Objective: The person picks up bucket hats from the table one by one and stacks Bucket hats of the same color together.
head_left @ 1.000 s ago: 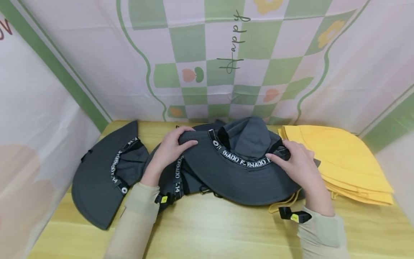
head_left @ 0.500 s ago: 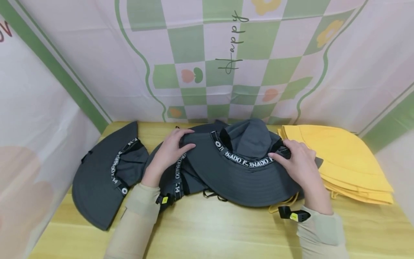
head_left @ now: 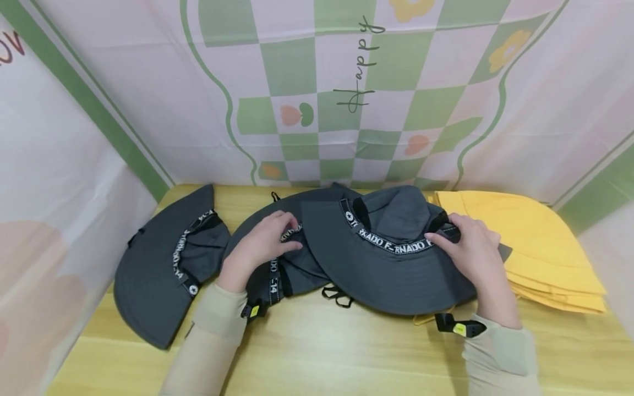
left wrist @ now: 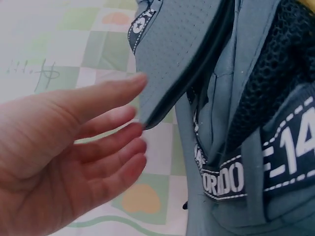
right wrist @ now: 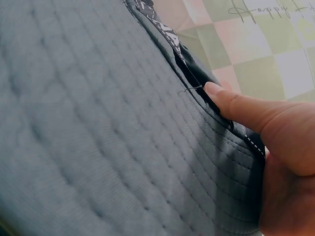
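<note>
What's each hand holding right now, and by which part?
The right hand pinches the top grey hat at its inner band, toward the right end. The left hand holds nothing.

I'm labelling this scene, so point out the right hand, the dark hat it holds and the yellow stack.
Right hand (head_left: 474, 247): head view, on the back of the hand.
Dark hat (head_left: 383, 274): head view, on its brim.
Yellow stack (head_left: 537, 239): head view, on its top layer.
</note>
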Demonstrator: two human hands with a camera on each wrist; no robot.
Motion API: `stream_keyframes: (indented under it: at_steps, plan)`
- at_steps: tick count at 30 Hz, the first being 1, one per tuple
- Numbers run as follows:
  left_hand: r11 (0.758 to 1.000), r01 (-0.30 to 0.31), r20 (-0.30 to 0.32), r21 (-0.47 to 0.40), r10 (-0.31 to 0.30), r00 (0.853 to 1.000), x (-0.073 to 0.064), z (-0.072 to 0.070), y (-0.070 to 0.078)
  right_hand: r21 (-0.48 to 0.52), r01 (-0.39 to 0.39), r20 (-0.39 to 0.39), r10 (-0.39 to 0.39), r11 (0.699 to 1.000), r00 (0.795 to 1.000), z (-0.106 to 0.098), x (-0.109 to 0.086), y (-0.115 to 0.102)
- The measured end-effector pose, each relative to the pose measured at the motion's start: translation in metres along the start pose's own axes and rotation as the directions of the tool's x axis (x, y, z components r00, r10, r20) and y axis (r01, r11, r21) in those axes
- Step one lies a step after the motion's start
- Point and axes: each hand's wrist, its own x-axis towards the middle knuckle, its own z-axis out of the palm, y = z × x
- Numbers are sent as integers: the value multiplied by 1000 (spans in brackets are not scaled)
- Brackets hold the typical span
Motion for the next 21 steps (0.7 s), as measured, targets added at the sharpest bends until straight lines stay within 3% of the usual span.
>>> stream_keyframes:
  at_steps: [4,10,16,21]
  plan:
    - [998,-30,135,55,22,991,-4,2,5,-1,11,-21,-11,1000,1000,-1,0,2]
    - [995,-1,307,101,-30,951,-7,9,14,3,5,-19,-5,1000,1000,-1,0,3]
    - [987,-11,362,159,-48,931,-8,18,23,3,-6,-10,6,1000,1000,-1,1,4]
    - [969,0,387,248,-99,917,-7,27,27,0,-17,1,17,1000,1000,-2,0,5]
